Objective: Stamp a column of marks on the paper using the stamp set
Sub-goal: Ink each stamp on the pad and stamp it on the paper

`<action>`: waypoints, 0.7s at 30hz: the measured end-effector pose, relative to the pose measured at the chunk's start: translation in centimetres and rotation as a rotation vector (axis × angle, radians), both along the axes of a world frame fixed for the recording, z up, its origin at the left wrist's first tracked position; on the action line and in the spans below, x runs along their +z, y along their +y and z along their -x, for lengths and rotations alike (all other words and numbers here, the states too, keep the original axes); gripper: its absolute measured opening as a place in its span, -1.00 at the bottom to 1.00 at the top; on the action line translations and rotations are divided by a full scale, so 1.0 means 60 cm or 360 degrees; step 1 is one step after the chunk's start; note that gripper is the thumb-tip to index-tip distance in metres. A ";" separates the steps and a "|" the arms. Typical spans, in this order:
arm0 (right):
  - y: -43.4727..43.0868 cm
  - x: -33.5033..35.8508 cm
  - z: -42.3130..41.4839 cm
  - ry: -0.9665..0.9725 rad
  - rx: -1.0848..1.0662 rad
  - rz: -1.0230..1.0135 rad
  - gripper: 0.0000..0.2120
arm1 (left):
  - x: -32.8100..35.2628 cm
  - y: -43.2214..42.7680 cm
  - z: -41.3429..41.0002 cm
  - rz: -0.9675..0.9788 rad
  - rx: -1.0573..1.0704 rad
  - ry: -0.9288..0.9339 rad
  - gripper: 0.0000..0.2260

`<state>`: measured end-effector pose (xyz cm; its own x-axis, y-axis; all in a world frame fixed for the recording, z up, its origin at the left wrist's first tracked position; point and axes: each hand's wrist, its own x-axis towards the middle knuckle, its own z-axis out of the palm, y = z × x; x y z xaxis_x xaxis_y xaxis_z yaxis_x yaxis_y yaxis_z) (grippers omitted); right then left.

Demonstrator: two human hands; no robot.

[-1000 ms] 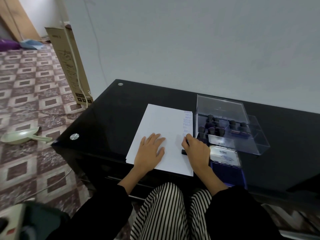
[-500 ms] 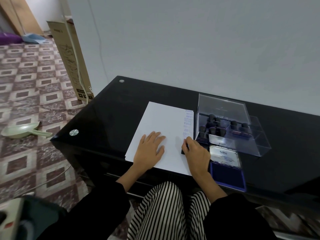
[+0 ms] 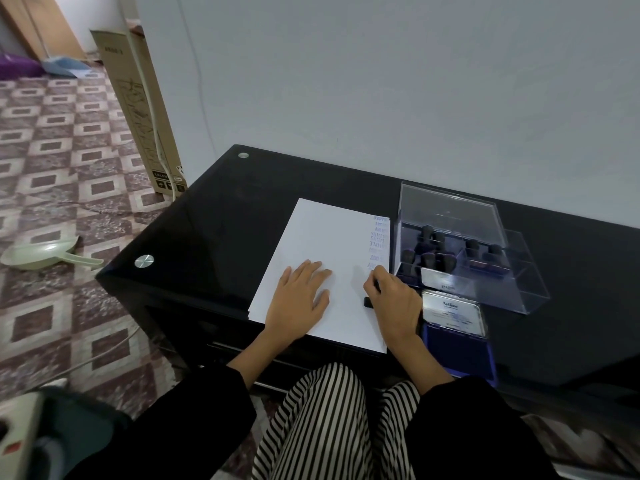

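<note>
A head-worn camera looked down at a person seated at a black glass tabletop. A white sheet of paper lay in front of them. Down its right edge ran a column of marks in blue ink, starting at the far corner and ending just above the right hand.

The left hand lay flat on the paper's near half, fingers straight and spread, holding nothing. The right hand's grip was closed around a small black stamp, set low at the paper's right edge, directly below the last mark. Only a sliver of the stamp showed beside the thumb, so its face probably met the paper, though that could not be confirmed.

Just right of the paper stood a clear plastic stamp case, lid raised, with more dark stamps inside. An open blue ink pad sat near the right wrist.

To do this press well, the stamp likely needed to go straight down, level, in line with the marks above. A clean vertical lift would avoid smearing. The flat left hand should stop the sheet sliding.
</note>
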<state>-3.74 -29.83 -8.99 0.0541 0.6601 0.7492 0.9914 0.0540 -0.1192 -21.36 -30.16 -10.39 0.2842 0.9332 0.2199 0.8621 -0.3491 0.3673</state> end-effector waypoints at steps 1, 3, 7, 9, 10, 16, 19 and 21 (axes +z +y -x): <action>-0.001 -0.001 -0.001 0.0003 0.0006 -0.0010 -0.71 | 0.000 0.000 0.000 0.0001 0.0000 0.0000 -0.36; -0.002 -0.003 -0.002 0.0000 0.0014 -0.0030 -0.72 | 0.000 -0.001 -0.001 0.0010 -0.0003 -0.0001 -0.35; -0.004 -0.004 -0.003 -0.0036 0.0013 -0.0049 -0.72 | -0.001 -0.001 -0.001 0.0017 0.0003 -0.0020 -0.35; -0.004 -0.005 -0.002 -0.0041 0.0018 -0.0054 -0.71 | -0.002 -0.001 0.000 0.0019 0.0003 -0.0020 -0.35; -0.004 -0.005 -0.002 -0.0043 0.0014 -0.0054 -0.71 | -0.002 0.000 0.001 0.0021 -0.0001 -0.0013 -0.35; -0.007 -0.003 -0.004 -0.0057 0.0029 -0.0053 -0.71 | -0.004 0.001 0.000 0.0022 0.0004 0.0011 -0.36; -0.010 0.000 -0.004 -0.0045 0.0047 -0.0028 -0.71 | -0.002 -0.001 -0.001 0.0020 0.0003 0.0029 -0.35; -0.013 0.004 -0.003 -0.0020 0.0062 0.0027 -0.70 | 0.001 -0.003 -0.001 0.0025 -0.0005 0.0038 -0.34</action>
